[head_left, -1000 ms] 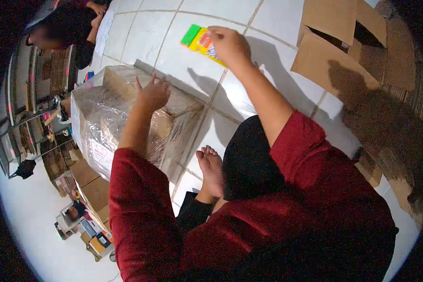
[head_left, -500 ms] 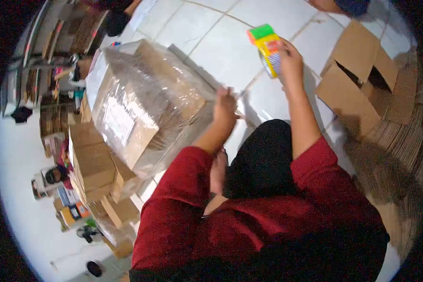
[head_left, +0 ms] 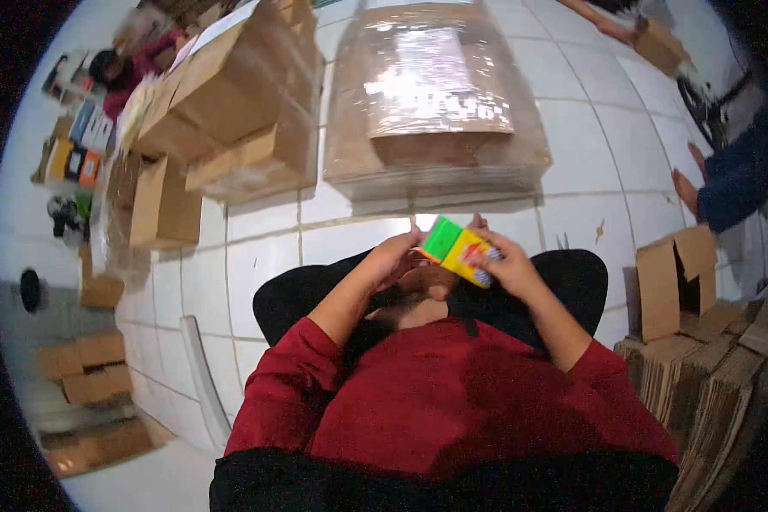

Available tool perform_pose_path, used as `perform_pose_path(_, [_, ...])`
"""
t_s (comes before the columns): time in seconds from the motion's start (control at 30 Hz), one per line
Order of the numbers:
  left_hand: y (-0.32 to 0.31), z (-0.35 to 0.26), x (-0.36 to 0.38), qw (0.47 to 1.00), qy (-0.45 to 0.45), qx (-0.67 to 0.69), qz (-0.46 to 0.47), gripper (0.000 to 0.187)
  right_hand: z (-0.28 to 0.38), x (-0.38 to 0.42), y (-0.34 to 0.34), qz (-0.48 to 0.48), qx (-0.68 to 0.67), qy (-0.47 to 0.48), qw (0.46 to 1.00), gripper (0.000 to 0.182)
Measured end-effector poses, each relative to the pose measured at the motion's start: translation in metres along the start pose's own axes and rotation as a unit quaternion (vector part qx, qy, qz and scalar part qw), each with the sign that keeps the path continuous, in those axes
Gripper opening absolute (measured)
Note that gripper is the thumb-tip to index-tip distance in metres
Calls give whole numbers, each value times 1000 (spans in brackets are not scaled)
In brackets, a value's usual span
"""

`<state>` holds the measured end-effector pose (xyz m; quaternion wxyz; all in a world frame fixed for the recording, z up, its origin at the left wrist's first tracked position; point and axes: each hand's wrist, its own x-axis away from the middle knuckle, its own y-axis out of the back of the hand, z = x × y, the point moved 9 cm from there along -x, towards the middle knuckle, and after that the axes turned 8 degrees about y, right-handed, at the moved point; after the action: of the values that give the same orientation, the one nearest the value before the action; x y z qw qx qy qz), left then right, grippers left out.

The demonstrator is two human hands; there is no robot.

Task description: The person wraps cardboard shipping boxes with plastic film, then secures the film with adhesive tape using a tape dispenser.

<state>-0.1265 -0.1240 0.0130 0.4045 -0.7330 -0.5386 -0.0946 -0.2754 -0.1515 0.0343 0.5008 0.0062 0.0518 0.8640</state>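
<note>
Head view: a large cardboard box wrapped in clear plastic film [head_left: 439, 94] sits on the white tiled floor [head_left: 256, 247] far from me. Near my lap, my left hand [head_left: 392, 260] and right hand [head_left: 508, 264] both grip a small yellow packet with a green end [head_left: 456, 249].

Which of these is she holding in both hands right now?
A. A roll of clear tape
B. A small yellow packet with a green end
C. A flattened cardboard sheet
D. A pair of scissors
B. Both the left hand and the right hand grip the small yellow packet with a green end above the lap, in front of the plastic-wrapped carton on the tiled floor.
</note>
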Motion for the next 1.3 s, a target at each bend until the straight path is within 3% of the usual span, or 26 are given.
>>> perform_pose_path(0.13, [58,2,31,996,-21,76,-45,45,17,-19,-69,51,8,-27,998,46])
perform_pose_path(0.2, [78,-1,43,992,-20,127,-17,38,22,-29,-95,100,118,21,988,47])
perform_pose_path(0.27, [98,-6,53,996,16,4,-91,36,30,-37,-111,117,116,5,986,48])
perform_pose_path(0.33, [116,-5,44,998,-5,7,-60,34,31,-50,-126,136,117,-12,984,49])
perform_pose_path(0.4, [145,-27,49,975,-126,-33,-181,32,20,-61,-136,155,56,-32,986,50])
perform_pose_path(0.47, [160,-27,50,982,-116,58,-136,27,11,-70,-150,182,76,-31,980,51])
perform_pose_path(0.53, [165,-29,42,986,-114,-43,-116,22,11,-78,-152,167,122,20,978,50])
perform_pose_path(0.63, [190,-36,41,978,-132,-14,-160,16,-12,-92,-146,114,199,-54,972,42])
perform_pose_path(0.73, [226,-45,45,962,-164,18,-218,8,4,-113,-174,177,328,-63,926,37])
perform_pose_path(0.8, [258,-59,56,940,-201,-42,-271,7,-5,-115,-173,186,317,-58,928,38])
perform_pose_path(0.87, [294,-60,54,938,-151,-25,-311,8,-6,-112,-167,178,403,-58,896,39])
perform_pose_path(0.93, [312,-63,36,944,-146,-41,-293,9,-27,-101,-161,163,419,-36,893,37])
perform_pose_path(1.0, [301,-81,14,949,-204,-93,-222,9,-30,-97,-171,168,492,17,854,34])
perform_pose_path(1.03, [306,-77,-2,963,-181,-59,-192,7,-24,-98,-181,159,500,100,845,33])
perform_pose_path(1.3, [330,-83,-61,954,-189,-183,-142,9,-46,-117,-219,186,562,115,798,33])
